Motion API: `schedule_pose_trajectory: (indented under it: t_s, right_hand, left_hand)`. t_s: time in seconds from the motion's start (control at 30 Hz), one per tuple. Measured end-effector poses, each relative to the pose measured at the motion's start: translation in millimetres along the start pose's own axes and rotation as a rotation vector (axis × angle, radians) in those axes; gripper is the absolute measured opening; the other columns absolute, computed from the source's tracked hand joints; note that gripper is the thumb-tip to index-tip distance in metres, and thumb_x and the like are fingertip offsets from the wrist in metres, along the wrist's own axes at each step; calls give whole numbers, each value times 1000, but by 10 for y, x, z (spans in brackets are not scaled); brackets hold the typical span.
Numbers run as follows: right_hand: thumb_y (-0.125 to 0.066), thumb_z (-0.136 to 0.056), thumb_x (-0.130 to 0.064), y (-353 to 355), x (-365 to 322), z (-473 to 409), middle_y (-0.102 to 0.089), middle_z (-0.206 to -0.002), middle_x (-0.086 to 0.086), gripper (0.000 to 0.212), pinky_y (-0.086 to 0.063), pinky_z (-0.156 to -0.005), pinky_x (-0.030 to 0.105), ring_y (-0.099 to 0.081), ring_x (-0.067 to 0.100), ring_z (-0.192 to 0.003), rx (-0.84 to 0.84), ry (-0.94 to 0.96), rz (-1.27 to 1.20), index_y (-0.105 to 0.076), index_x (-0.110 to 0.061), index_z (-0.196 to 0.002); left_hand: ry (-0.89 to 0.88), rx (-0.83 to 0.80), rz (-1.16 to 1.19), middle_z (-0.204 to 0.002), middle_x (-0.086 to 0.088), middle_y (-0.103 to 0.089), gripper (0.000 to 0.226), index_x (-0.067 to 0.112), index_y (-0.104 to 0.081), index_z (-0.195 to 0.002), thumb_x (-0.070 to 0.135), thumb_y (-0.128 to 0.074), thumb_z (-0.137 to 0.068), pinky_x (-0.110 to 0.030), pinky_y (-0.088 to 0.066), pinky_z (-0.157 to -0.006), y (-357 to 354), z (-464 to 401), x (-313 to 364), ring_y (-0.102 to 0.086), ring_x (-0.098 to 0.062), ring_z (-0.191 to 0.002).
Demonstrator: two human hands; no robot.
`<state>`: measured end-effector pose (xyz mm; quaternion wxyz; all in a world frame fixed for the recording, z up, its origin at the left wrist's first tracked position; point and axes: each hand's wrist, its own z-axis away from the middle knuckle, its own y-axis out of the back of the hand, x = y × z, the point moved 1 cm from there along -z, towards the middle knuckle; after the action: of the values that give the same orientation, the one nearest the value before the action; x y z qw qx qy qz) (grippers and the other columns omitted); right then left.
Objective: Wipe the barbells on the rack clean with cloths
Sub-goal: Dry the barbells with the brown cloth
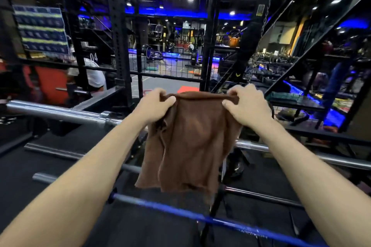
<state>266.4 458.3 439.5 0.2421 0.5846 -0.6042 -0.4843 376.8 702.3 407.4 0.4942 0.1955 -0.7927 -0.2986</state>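
Dim gym behind black rack [120, 46] | your left hand [154, 106] and right hand [247, 104] pinch the cloth's [190, 142] top corners above the barbells [60, 112] | soft, light, limp: bunch before wiping

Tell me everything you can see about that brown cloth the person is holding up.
The brown cloth looks like soft, slightly fuzzy fabric, plain in colour with no visible pattern. It hangs in the air, stretched along its top edge between the left hand and the right hand, each pinching an upper corner. Below, it drapes loosely in folds, the left side doubled over, with an uneven bottom edge. It hangs in front of the silver barbells on the rack and above the blue bar; no contact with them is visible.
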Motion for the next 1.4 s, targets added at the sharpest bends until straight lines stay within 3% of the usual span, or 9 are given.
schedule_pose_trajectory:
  t_s: [0.1,0.23,0.37,0.57,0.8,0.93,1.07,1.2,1.4]
  right_hand:
    - [-56,-95,-53,-484,-186,-49,-44,-146,13,56,-37,-112,50,-45,39,-131,86,99,223,-50,-21,-140]
    - [-23,-103,-65,-1336,-350,201,-58,-134,10,64,-45,-102,48,-55,36,-122,-212,166,227,-51,-21,-139]
    - [-21,-102,-60,-1566,-188,287,-69,-85,6,55,-47,-71,43,-65,33,-84,-13,98,422,-60,-22,-92]
    - [-26,-102,-53,-1730,-318,261,-67,-80,8,56,-42,-74,44,-62,35,-80,113,-40,371,-66,-20,-80]
    - [1,-98,-45,-2478,-2303,-171,-67,-88,4,71,-23,-64,42,-63,32,-81,113,436,343,-66,-23,-98]
    - [-11,-99,-40,-2646,-2776,-236,-68,-87,7,58,-29,-62,38,-66,32,-77,96,555,215,-65,-16,-93]
    - [-27,-102,-46,-2382,-1951,-128,-63,-81,2,39,-32,-55,37,-63,32,-72,109,542,300,-56,-21,-92]
    - [-31,-101,-38,-2157,-1433,71,-57,-72,4,33,-35,-59,41,-58,35,-67,236,372,355,-50,-21,-81]
    - [-43,-97,-37,-2680,-2494,-175,-62,-81,5,28,-41,-62,39,-60,29,-70,264,604,315,-59,-16,-92]
  left_hand:
    - [-17,-202,-194,-133,-3,-63,53,17,-56,-139,43,-66,-95,-32,-46,-100,-100,-205,-251,-60,-26,-120]
    - [-152,124,-366,-117,-9,-68,26,18,-72,-117,31,-67,-95,-42,-51,-93,20,-223,-886,-64,-34,-109]
    - [-123,288,-690,-95,-12,-73,26,18,-79,-97,36,-59,-96,-49,-52,-78,306,-224,-1716,-65,-43,-84]
    - [-154,290,-455,-91,-10,-75,50,10,-67,-123,36,-30,-103,-55,-35,-110,396,-238,-2254,-68,-37,-88]
    - [-77,308,-171,-117,-5,-72,45,7,-58,-134,19,-22,-110,-31,-27,-107,506,-208,-2345,-52,-21,-113]
    - [-101,295,-194,-99,-12,-74,48,1,-57,-135,16,-25,-102,-39,-31,-109,533,-201,-2411,-62,-36,-101]
    - [-35,323,-93,-101,-14,-72,56,0,-63,-129,20,-15,-110,-28,-21,-115,476,-224,-2445,-56,-22,-103]
    - [-105,328,-258,-107,-10,-74,71,2,-70,-108,35,-7,-104,-40,-31,-116,391,-303,-2519,-63,-31,-100]
    - [-99,368,-208,-97,-1,-75,60,19,-70,-116,32,-13,-102,-42,-39,-100,358,-302,-2358,-60,-20,-87]
